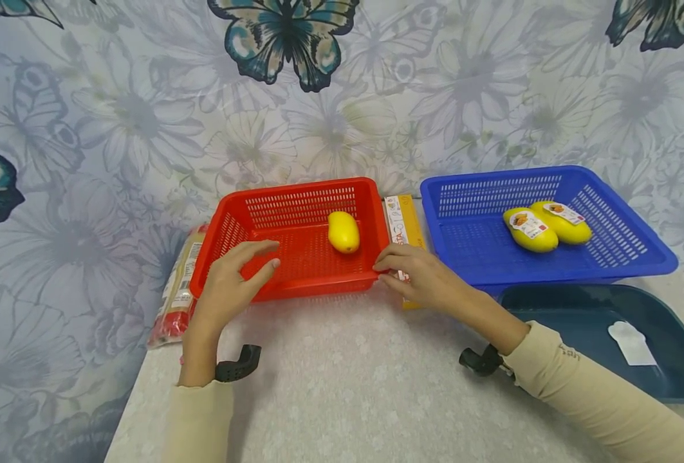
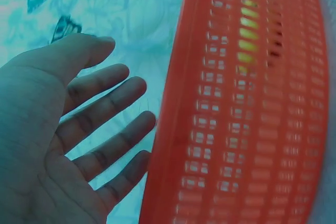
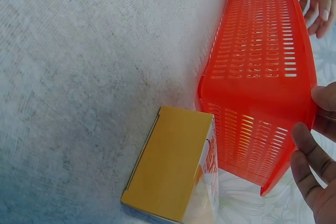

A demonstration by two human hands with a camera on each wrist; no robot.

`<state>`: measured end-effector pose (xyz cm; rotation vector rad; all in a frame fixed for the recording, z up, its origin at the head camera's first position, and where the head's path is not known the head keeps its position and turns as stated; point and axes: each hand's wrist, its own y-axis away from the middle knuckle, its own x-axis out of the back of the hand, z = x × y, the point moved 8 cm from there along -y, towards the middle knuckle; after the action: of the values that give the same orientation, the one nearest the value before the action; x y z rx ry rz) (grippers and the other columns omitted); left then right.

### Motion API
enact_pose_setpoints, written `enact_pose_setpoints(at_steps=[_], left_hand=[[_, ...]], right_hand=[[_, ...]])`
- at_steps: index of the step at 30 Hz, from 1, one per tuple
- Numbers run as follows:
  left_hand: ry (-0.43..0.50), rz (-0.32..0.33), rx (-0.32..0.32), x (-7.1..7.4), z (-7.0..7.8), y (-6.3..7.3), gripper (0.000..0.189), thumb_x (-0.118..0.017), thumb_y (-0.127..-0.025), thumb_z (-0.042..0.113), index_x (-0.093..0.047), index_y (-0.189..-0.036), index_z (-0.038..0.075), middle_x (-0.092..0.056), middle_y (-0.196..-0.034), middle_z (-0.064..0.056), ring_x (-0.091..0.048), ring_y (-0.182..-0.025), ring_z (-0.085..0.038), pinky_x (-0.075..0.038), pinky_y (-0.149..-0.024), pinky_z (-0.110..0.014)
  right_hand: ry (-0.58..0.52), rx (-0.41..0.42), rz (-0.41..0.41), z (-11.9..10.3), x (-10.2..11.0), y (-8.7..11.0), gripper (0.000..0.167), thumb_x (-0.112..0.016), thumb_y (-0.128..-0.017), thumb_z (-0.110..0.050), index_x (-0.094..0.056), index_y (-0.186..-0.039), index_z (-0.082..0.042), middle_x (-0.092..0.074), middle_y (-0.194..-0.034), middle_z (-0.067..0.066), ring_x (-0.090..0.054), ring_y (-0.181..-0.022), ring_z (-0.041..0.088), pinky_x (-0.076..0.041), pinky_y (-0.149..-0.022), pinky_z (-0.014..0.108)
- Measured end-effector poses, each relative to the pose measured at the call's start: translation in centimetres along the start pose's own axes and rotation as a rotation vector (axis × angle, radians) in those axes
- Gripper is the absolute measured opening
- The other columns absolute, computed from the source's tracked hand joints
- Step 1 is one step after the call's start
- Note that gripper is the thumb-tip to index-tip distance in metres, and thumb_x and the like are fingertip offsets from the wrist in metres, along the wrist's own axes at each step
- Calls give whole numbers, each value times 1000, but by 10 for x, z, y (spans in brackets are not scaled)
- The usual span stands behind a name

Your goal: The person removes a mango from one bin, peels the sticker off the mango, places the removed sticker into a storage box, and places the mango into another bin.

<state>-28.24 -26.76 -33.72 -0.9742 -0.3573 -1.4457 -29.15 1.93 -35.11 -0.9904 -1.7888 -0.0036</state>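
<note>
A red plastic basket (image 1: 295, 289) stands on the table with one yellow mango (image 1: 343, 232) lying in its right half. At its front right corner, my right hand (image 1: 419, 273) pinches the rim between thumb and fingers; the right wrist view shows the fingertips (image 3: 303, 135) on that rim. My left hand (image 1: 230, 283) hovers by the basket's front left corner, fingers spread and holding nothing. In the left wrist view its fingers reach toward the basket's rim, and yellow shows through the slots.
A yellow and white box (image 1: 413, 222) lies between the red basket and a blue basket (image 1: 463, 257) holding two labelled mangoes (image 1: 562, 224). In front sits a dark teal tray (image 1: 573, 379) with a white scrap (image 1: 632, 344). A clear-and-red packet (image 1: 175, 302) lies left.
</note>
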Motion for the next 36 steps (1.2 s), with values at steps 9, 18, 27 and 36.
enact_pose_setpoints(at_steps=[9, 18, 27, 36], left_hand=[[-43, 273, -77, 42, -21, 19, 30, -72, -91, 15, -72, -121, 10, -63, -126, -8, -52, -120, -32, -39, -99, -56], [-33, 559, 44, 72, -61, 49, 36, -70, -86, 12, -73, -121, 10, -63, -126, -8, -51, -113, -26, -36, -90, -37], [-67, 554, 61, 70, -83, 57, 38, -67, -87, 9, -71, -124, 12, -68, -121, -6, -55, -97, -23, -42, -73, -19], [-36, 613, 39, 70, -92, 66, 27, -64, -86, 1, -79, -108, 10, -75, -103, -4, -58, -86, -16, -43, -73, -18]], right_hand=[[-5, -8, 13, 1, -1, 2, 18, -75, -90, -9, -75, -108, -6, -67, -107, 2, -62, -100, 17, -54, -90, 35], [-7, -12, 2, 0, -2, 1, 18, -74, -91, -10, -74, -109, -7, -67, -108, 1, -63, -100, 17, -54, -90, 35], [-13, -3, 14, -2, -2, 1, 19, -75, -90, -9, -74, -109, -5, -67, -108, 3, -63, -102, 18, -54, -91, 36], [-7, -18, 5, 1, -4, 2, 19, -75, -91, -11, -74, -109, -6, -67, -109, 2, -62, -103, 17, -53, -92, 34]])
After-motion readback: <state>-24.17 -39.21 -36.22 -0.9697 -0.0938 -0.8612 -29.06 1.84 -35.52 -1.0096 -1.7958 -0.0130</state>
